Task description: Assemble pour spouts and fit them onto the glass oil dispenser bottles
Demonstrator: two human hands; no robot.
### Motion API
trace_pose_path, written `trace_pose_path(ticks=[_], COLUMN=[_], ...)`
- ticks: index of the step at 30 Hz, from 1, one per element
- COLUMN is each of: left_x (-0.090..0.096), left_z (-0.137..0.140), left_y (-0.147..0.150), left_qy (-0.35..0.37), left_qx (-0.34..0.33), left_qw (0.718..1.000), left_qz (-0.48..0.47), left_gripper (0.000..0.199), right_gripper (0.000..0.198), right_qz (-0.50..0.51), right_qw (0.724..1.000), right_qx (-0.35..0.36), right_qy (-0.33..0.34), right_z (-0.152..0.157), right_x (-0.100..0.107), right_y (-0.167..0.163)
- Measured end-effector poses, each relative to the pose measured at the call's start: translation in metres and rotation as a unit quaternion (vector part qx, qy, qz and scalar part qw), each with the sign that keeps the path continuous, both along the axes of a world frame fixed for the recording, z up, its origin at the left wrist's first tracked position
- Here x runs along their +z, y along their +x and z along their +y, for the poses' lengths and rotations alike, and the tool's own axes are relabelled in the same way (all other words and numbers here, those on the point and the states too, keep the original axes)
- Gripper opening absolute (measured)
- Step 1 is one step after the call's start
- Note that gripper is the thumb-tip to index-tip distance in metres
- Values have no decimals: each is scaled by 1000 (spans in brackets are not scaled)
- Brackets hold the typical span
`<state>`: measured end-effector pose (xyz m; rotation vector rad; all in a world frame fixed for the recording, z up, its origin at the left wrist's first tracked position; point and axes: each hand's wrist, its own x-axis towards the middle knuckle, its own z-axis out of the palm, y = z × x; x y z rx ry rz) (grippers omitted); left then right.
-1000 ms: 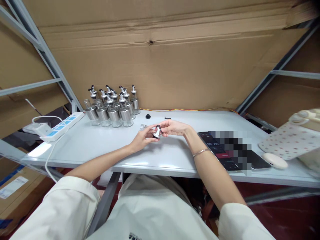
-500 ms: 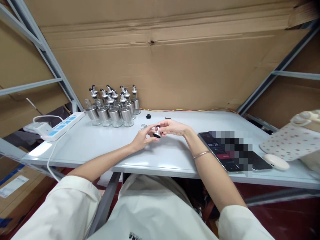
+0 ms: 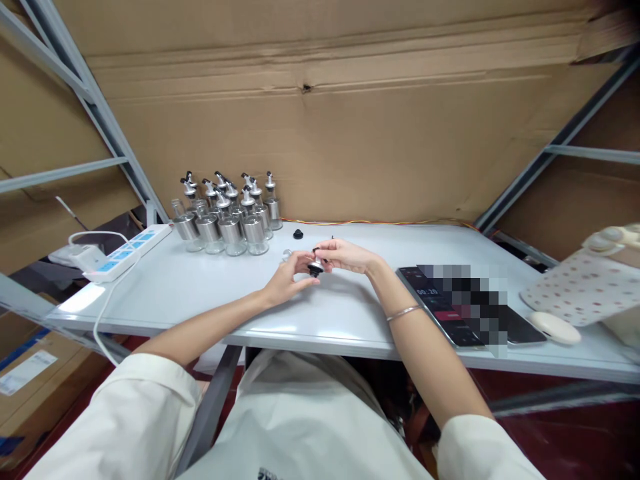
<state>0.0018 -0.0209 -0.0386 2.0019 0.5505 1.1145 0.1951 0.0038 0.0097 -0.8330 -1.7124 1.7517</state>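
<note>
The right hand (image 3: 345,256) pinches the pourer (image 3: 316,267) near its upper end; the left hand (image 3: 286,281) curves round it, thumb and fingers apart (whether they touch it, I cannot tell). Should that small pinch slip, the pourer could drop and perhaps roll across the smooth, glossy table (image 3: 200,300) below the hands. Beyond them sits a black piece (image 3: 298,235); bottles (image 3: 231,237) stand off to their left, and cardboard (image 3: 325,153) walls the back.
</note>
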Motion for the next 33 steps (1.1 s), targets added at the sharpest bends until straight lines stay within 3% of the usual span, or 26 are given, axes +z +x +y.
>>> trace_pose_path(ticks=[14, 19, 25, 28, 30, 33], left_x=[-3, 2, 21, 41, 59, 81], left_z=[-1, -3, 2, 17, 33, 61], left_y=[-3, -4, -16, -34, -52, -88], left_qy=[16, 95, 243, 285, 300, 262], left_qx=[-3, 51, 117, 215, 329, 487], left_qw=[999, 990, 949, 929, 895, 832], left_qz=[37, 93, 163, 98, 26, -38], left_gripper=[31, 29, 30, 29, 27, 33], right_gripper=[33, 33, 32, 32, 32, 33], right_qz=[-19, -11, 38, 72, 100, 154], right_qw=[1000, 1000, 998, 992, 984, 965], right_qx=[-3, -7, -42, -98, -145, -211], right_qy=[6, -4, 26, 29, 27, 22], right_z=[1, 0, 0, 1, 3, 5], right_x=[0, 1, 2, 3, 4, 6], right_y=[3, 2, -5, -6, -5, -1])
